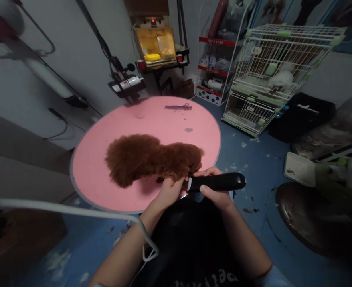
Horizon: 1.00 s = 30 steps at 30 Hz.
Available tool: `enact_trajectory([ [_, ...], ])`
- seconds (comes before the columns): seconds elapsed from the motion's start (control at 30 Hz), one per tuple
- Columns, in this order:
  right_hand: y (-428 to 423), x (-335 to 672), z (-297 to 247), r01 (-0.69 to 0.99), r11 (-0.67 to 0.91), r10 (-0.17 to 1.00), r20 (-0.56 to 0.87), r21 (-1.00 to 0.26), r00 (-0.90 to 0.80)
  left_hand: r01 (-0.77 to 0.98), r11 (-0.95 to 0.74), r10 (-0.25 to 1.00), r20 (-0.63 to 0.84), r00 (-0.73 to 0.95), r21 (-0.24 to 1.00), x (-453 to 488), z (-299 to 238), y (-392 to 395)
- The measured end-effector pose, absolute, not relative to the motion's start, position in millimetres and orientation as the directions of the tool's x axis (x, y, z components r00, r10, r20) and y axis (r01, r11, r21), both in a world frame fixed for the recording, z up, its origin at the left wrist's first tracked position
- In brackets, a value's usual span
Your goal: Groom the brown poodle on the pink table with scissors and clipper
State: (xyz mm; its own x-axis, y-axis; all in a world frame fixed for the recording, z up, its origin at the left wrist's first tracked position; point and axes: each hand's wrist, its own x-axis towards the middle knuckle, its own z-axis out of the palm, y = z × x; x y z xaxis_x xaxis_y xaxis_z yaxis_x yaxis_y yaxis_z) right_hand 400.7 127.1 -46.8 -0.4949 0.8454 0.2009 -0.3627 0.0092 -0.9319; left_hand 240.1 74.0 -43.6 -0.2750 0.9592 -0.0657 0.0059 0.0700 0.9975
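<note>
A small dog with curly brown fur [146, 159] stands on a round pink table [104, 143], seen from above. My left hand [170, 189] is closed round the fur at the dog's near end, by the table's front edge. My right hand [216, 193] grips a black electric clipper [216, 182], its head pointing left towards my left hand and the fur.
A comb and scissors [178, 107] lie at the table's far side. A white wire cage [271, 75] stands to the right, a red shelf rack [218, 67] behind it. A white cord [74, 209] crosses in front of my left arm. The blue floor is littered with fur scraps.
</note>
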Motion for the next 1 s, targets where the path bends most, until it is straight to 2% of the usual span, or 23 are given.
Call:
enact_trajectory([
  [0.13, 123, 406, -58, -0.366, -0.074, 0.886, 0.107, -0.928, -0.45, 0.075, 0.169, 0.981, -0.161, -0.104, 0.983, 230, -35, 68],
  [0.23, 112, 410, -72, -0.362, -0.207, 0.91, -0.042, -0.909, -0.413, 0.128, 0.195, 0.981, -0.194, -0.021, 0.972, 220, -27, 65],
  [0.33, 99, 414, -84, -0.408, -0.383, 0.898, -0.229, -0.829, -0.377, 0.077, 0.233, 0.967, -0.239, 0.085, 0.969, 213, -24, 66],
  [0.4, 92, 418, -90, -0.454, -0.458, 0.872, -0.288, -0.764, -0.396, 0.024, 0.251, 0.955, -0.252, 0.159, 0.968, 213, -25, 67],
  [0.53, 85, 429, -97, -0.473, -0.455, 0.864, -0.245, -0.755, -0.44, -0.016, 0.213, 0.95, -0.203, 0.238, 0.977, 216, -25, 71],
  [0.77, 73, 446, -97, -0.494, -0.265, 0.943, -0.116, -0.828, -0.311, -0.055, 0.2, 0.915, -0.167, 0.368, 0.978, 227, -14, 84],
  [0.87, 65, 450, -93, -0.502, -0.186, 0.955, -0.035, -0.845, -0.295, -0.153, 0.216, 0.943, -0.165, 0.29, 0.965, 234, -13, 87],
  [1.0, 56, 448, -82, -0.453, 0.036, 0.979, 0.122, -0.891, -0.163, -0.215, 0.193, 0.975, -0.161, 0.156, 0.957, 242, -16, 88],
])
